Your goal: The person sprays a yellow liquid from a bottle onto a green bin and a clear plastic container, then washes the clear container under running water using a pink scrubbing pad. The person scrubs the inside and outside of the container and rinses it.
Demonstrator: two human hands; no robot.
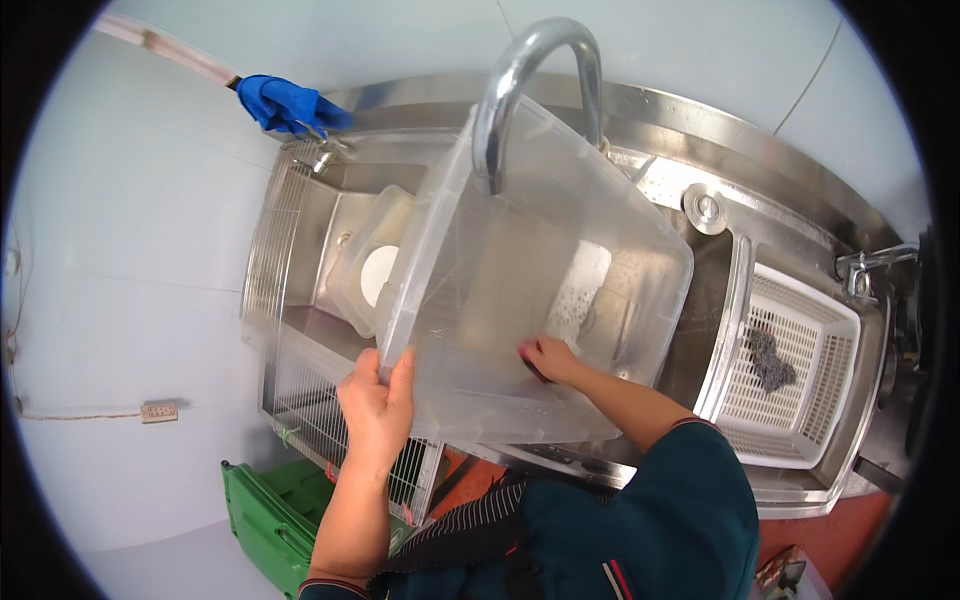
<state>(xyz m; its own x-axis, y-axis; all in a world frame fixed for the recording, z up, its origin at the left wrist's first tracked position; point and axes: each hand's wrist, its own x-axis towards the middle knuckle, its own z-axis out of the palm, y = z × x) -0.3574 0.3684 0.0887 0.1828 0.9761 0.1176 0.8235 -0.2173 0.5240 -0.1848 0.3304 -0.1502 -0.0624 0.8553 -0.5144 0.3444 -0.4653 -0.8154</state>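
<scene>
A large translucent plastic storage bin (510, 285) is tilted over the steel sink, its open side towards me. My left hand (379, 409) grips the bin's rim at the near left, thumb on one side and fingers on the other. Inside the bin, my right hand (556, 360) presses a small dark and reddish scrubbing pad (534, 363) to the wall nearest me; the fingers hide most of it. Suds and water drops show through the bin's bottom. The curved chrome faucet (538, 49) arches over the bin's far rim, its spout ending above the opening.
In the right basin a white plastic basket (817, 427) holds a steel wool scourer (771, 361). Smaller translucent containers (352, 281) sit in the left basin beside a wire rack (274, 247). A drain strainer (706, 209), blue cloth (281, 105) and green wheeled bin (274, 517) are around.
</scene>
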